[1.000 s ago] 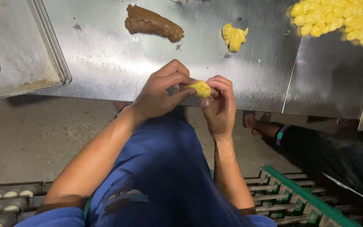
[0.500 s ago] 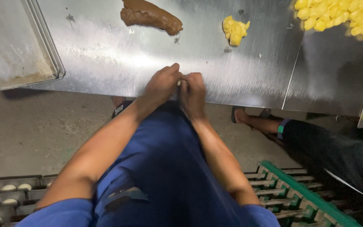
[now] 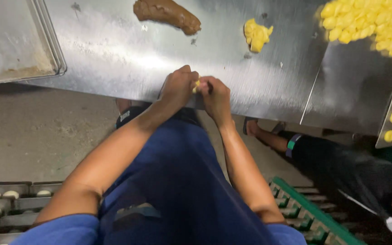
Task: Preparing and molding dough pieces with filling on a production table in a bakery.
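Dough piece: small yellow lump [image 3: 196,86] pinched between both hands at the worktop's [image 3: 128,50] near edge, mostly hidden, long axis not readable
Left hand: [image 3: 178,88] curled on its left side
Right hand: [image 3: 215,94] curled on its right, equally near
Change: hands sit a little farther apart than half a second ago, showing a sliver of yellow
Far edge: brown filling log [image 3: 166,13], yellow scrap [image 3: 256,34]

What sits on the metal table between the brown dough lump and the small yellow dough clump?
Nothing but bare steel: in the head view, the table shows only smears and specks between the brown dough lump and the small yellow dough clump.
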